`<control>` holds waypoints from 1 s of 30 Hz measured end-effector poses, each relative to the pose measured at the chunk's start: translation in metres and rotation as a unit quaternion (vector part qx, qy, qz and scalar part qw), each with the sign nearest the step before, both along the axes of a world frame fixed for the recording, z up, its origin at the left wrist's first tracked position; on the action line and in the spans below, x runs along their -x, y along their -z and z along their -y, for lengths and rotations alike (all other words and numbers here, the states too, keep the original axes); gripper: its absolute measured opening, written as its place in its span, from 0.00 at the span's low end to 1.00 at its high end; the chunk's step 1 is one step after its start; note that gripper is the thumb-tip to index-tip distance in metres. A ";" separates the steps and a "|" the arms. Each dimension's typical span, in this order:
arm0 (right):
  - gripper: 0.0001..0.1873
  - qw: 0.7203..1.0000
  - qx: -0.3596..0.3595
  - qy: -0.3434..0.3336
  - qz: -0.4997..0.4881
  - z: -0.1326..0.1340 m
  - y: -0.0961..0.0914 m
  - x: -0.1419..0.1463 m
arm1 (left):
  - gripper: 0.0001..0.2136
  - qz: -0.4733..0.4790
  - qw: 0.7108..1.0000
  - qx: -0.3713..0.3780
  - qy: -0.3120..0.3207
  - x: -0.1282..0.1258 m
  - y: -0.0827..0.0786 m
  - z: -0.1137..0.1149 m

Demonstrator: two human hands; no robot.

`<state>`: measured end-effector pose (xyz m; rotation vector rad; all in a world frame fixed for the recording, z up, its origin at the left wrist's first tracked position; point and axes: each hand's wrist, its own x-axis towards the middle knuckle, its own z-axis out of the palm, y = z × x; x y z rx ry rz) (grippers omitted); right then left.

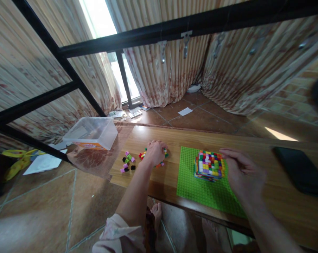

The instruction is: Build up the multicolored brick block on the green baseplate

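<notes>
My left hand (156, 151) reaches palm down over a loose pile of small toy bricks (142, 155) on the bench. Its fingertips curl down among them and are hidden. A second loose group of pink, black and lime bricks (126, 162) lies to its left. My right hand (245, 174) is raised at the right side of a multicoloured brick block (208, 165), its thumb and forefinger drawn together near the block's top right corner. Whatever they pinch, if anything, is too small to make out. The block stands on a green studded baseplate (190, 182).
A dark phone (300, 170) lies on the wooden bench (166, 182) at the right. Left of the bench stands a clear plastic box (95, 131) with an orange label. A black metal frame (148, 37) crosses in front of the curtains. Papers (185, 111) lie on the tiled floor.
</notes>
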<state>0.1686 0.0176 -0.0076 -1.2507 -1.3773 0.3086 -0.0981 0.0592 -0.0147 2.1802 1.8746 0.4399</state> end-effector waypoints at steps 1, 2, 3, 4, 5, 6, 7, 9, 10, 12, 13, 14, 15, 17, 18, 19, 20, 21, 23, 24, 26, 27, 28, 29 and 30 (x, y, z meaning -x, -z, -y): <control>0.09 1.000 0.001 0.000 0.002 0.000 0.001 0.000 | 0.18 -0.001 1.000 0.000 0.000 0.000 0.000 0.000; 0.09 1.000 0.005 -0.001 0.003 -0.001 0.001 -0.001 | 0.18 -0.001 1.000 0.002 -0.002 0.000 0.000 0.000; 0.10 1.000 0.007 -0.003 0.003 -0.001 0.002 -0.001 | 0.18 -0.002 1.000 0.005 -0.004 -0.001 0.000 0.000; 0.10 1.000 0.010 -0.005 0.002 -0.001 0.002 -0.001 | 0.17 -0.003 1.000 0.008 -0.006 -0.001 0.000 0.000; 0.10 1.000 0.011 -0.006 0.001 -0.001 0.003 -0.001 | 0.17 -0.005 1.000 0.010 -0.007 -0.002 0.000 -0.001; 0.10 1.000 0.011 -0.006 0.001 -0.001 0.003 -0.002 | 0.17 -0.008 1.000 0.011 -0.007 -0.002 0.000 -0.001; 0.10 1.000 0.010 -0.006 0.002 -0.001 0.003 -0.002 | 0.17 -0.014 1.000 0.011 -0.006 -0.003 0.000 -0.001; 0.10 1.000 0.005 -0.004 0.007 -0.001 0.003 -0.002 | 0.17 -0.024 1.000 0.011 -0.005 -0.004 0.000 0.000; 0.10 1.000 0.000 -0.003 0.009 -0.001 0.004 -0.002 | 0.17 -0.028 1.000 0.011 -0.004 -0.004 -0.001 0.000; 0.10 1.000 -0.007 -0.005 0.010 -0.002 0.004 -0.002 | 0.17 -0.029 0.999 0.013 0.001 -0.003 -0.003 0.001; 0.10 1.000 -0.008 -0.006 0.010 -0.002 0.005 -0.002 | 0.17 -0.028 0.999 0.015 0.007 -0.002 -0.004 0.002; 0.10 1.000 -0.007 -0.006 0.011 -0.002 0.005 -0.003 | 0.16 -0.027 0.999 0.018 0.014 -0.001 -0.005 0.003; 0.10 1.000 -0.004 -0.006 0.011 -0.002 0.005 -0.003 | 0.15 -0.026 0.999 0.022 0.021 0.000 -0.007 0.005; 0.10 1.000 0.000 -0.006 0.013 -0.001 0.004 -0.003 | 0.15 -0.027 0.999 0.032 0.031 0.003 -0.009 0.007; 0.10 1.000 0.002 -0.007 0.013 -0.001 0.004 -0.002 | 0.15 -0.027 0.998 0.035 0.034 0.003 -0.010 0.008; 0.10 1.000 0.003 -0.010 0.013 -0.001 0.003 -0.002 | 0.15 -0.028 0.998 0.037 0.036 0.003 -0.011 0.009; 0.10 1.000 0.000 -0.011 0.011 0.000 0.003 -0.002 | 0.15 -0.029 0.998 0.036 0.039 0.003 -0.012 0.010; 0.10 1.000 -0.002 -0.011 0.009 0.000 0.002 -0.002 | 0.15 -0.030 0.998 0.035 0.041 0.002 -0.012 0.010; 0.10 1.000 -0.005 -0.011 0.007 0.000 0.002 -0.002 | 0.13 -0.032 0.998 0.031 0.041 0.000 -0.012 0.011; 0.10 1.000 -0.004 -0.009 0.008 -0.001 0.002 -0.002 | 0.13 -0.033 0.998 0.030 0.039 -0.002 -0.011 0.011; 0.10 1.000 0.001 -0.006 0.013 -0.002 0.003 -0.002 | 0.11 -0.034 0.998 0.028 0.037 -0.003 -0.010 0.010; 0.10 1.000 0.002 -0.005 0.015 -0.002 0.003 -0.002 | 0.11 -0.033 0.998 0.026 0.037 -0.004 -0.009 0.010; 0.10 1.000 0.000 -0.003 0.015 -0.002 0.003 -0.002 | 0.10 -0.032 0.998 0.024 0.039 -0.004 -0.007 0.010; 0.10 1.000 -0.002 -0.002 0.014 -0.002 0.003 -0.002 | 0.10 -0.032 0.998 0.021 0.041 -0.004 -0.006 0.009; 0.10 1.000 -0.005 -0.004 0.012 -0.002 0.003 -0.002 | 0.10 -0.032 0.998 0.020 0.044 -0.004 -0.005 0.009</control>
